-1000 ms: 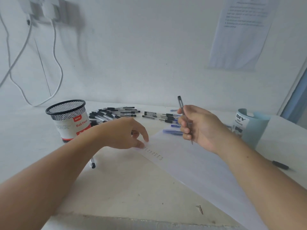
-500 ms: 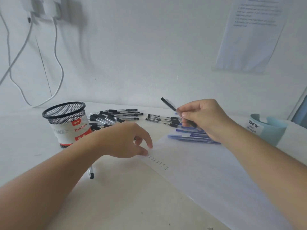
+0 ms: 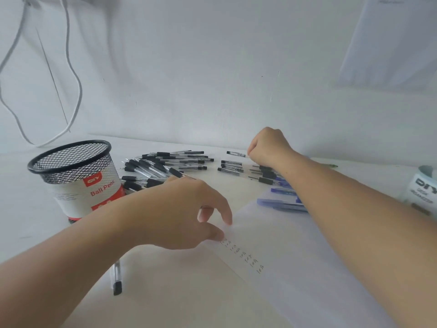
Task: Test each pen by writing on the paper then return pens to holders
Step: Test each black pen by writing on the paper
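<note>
Left hand (image 3: pixel 179 214), grip released, pins the white paper sheet (image 3: pixel 295 256) steady; beyond it, right hand (image 3: pixel 268 147) grasps a black-capped clear pen (image 3: pixel 236 153).

The right hand (image 3: pixel 267 145) faces away with its fingers hidden, so whether it grips the black-ended pen (image 3: pixel 236 153) beside its knuckles cannot be told. The right forearm (image 3: pixel 343 209) covers part of the blue pens (image 3: pixel 281 204). The left forearm (image 3: pixel 82 252) hides the middle of a clear pen with a black cap (image 3: pixel 117 280) and the base of the black mesh holder (image 3: pixel 71 162). The pale blue desk organiser (image 3: pixel 423 188) is cut off at the right edge. Handwritten marks (image 3: pixel 243 254) on the white paper (image 3: pixel 307 268) are too small to read.
</note>
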A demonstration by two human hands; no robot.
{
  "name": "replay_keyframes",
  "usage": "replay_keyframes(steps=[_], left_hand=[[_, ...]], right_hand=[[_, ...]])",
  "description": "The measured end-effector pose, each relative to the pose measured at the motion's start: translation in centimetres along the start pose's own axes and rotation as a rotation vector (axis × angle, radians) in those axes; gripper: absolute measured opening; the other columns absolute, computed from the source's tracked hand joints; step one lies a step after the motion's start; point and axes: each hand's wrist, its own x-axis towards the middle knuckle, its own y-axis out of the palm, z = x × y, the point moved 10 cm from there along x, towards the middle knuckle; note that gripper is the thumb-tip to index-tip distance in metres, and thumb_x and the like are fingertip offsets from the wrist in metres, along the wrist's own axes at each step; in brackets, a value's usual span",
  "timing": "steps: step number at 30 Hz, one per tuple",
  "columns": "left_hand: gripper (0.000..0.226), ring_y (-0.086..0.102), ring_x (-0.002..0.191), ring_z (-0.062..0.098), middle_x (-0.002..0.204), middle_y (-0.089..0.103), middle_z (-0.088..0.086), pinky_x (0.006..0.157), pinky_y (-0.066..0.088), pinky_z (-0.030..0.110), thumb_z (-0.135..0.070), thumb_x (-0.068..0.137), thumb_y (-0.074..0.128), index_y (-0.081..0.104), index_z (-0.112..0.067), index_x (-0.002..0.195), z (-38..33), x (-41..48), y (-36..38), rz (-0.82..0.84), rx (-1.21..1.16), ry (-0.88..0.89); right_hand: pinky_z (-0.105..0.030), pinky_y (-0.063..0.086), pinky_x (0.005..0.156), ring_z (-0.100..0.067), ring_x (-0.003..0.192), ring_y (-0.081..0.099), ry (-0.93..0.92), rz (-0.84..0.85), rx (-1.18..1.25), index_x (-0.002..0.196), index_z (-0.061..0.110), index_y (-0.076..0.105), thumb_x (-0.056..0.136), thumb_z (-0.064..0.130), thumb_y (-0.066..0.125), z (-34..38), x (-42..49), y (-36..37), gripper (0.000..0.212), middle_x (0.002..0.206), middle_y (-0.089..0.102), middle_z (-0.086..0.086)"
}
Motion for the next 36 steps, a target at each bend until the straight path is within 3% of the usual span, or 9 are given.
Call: replay_keyframes(steps=[7, 11, 14, 18, 22, 31, 34, 36], left_hand=[[0.024, 0.051, 0.096, 0.001, 0.094, 0.058, -0.017, 0.084, 0.036, 0.02, -0.061, 0.089, 0.066, 0.061, -0.062, 0.113, -0.1, -0.1, 0.0, 0.01, 0.022, -0.001], [0.026, 0.055, 0.093, 0.0, 0.095, 0.059, -0.017, 0.088, 0.046, 0.024, -0.058, 0.089, 0.068, 0.061, -0.065, 0.113, -0.1, -0.2, -0.2, 0.026, 0.026, -0.002], [0.025, 0.057, 0.097, -0.002, 0.095, 0.06, -0.016, 0.09, 0.047, 0.023, -0.056, 0.09, 0.069, 0.063, -0.062, 0.114, 0.2, -0.3, -0.4, 0.028, 0.023, -0.003], [0.025, 0.055, 0.087, -0.003, 0.09, 0.062, -0.013, 0.078, 0.041, 0.018, -0.053, 0.088, 0.074, 0.069, -0.051, 0.112, 0.8, -0.3, -0.9, -0.01, 0.01, -0.004], [0.023, 0.052, 0.075, -0.004, 0.081, 0.058, -0.016, 0.07, 0.037, 0.018, -0.052, 0.085, 0.077, 0.071, -0.049, 0.108, 0.9, -0.3, -1.0, -0.028, -0.025, 0.001], [0.021, 0.049, 0.064, 0.0, 0.07, 0.052, -0.019, 0.064, 0.036, 0.019, -0.05, 0.085, 0.077, 0.072, -0.048, 0.106, 1.3, 0.0, -0.9, -0.029, -0.06, 0.009], [0.022, 0.049, 0.065, 0.0, 0.074, 0.053, -0.016, 0.064, 0.035, 0.02, -0.051, 0.085, 0.077, 0.072, -0.048, 0.106, 1.4, 0.1, -0.9, -0.03, -0.053, 0.02], [0.022, 0.05, 0.067, 0.002, 0.075, 0.053, -0.015, 0.065, 0.035, 0.02, -0.052, 0.085, 0.077, 0.072, -0.049, 0.106, 1.5, 0.2, -0.9, -0.03, -0.05, 0.011]], right_hand=[[-0.05, 0.059, 0.092, -0.033, 0.112, 0.067, 0.02, 0.035, 0.011, 0.104, 0.001, 0.077, 0.075, -0.001, 0.053, -0.5, -0.5, 0.3, 0.038, 0.113, 0.074, -0.018], [-0.031, 0.057, 0.082, -0.023, 0.097, 0.068, -0.009, 0.036, 0.089, 0.095, 0.007, 0.081, 0.081, -0.004, 0.059, -0.6, -1.6, -0.3, 0.028, 0.098, 0.073, -0.004], [-0.027, 0.051, 0.08, -0.017, 0.091, 0.065, -0.069, 0.012, 0.12, 0.091, 0.014, 0.08, 0.083, 0.0, 0.06, 0.3, -2.8, -0.8, 0.025, 0.092, 0.069, 0.004], [-0.033, 0.058, 0.086, -0.016, 0.09, 0.068, -0.143, 0.073, 0.111, 0.086, 0.024, 0.079, 0.083, 0.01, 0.064, 1.7, -4.6, 0.2, 0.021, 0.094, 0.072, 0.008], [-0.04, 0.054, 0.096, -0.017, 0.101, 0.065, -0.238, 0.146, 0.076, 0.087, 0.032, 0.075, 0.088, 0.023, 0.066, 4.2, -5.6, 1.7, 0.013, 0.102, 0.072, 0.008], [-0.041, 0.033, 0.1, -0.022, 0.122, 0.046, -0.278, 0.18, -0.076, 0.117, 0.033, 0.071, 0.1, 0.023, 0.052, 8.4, -3.2, 4.3, 0.027, 0.121, 0.065, 0.007], [-0.043, 0.03, 0.098, -0.021, 0.127, 0.035, -0.262, 0.208, -0.126, 0.126, 0.035, 0.066, 0.101, 0.025, 0.05, 8.3, -2.0, 6.0, 0.031, 0.115, 0.062, 0.007], [-0.042, 0.03, 0.093, -0.022, 0.124, 0.035, -0.259, 0.206, -0.161, 0.115, 0.034, 0.071, 0.1, 0.024, 0.051, 8.3, -1.7, 6.7, 0.027, 0.104, 0.062, 0.01]])
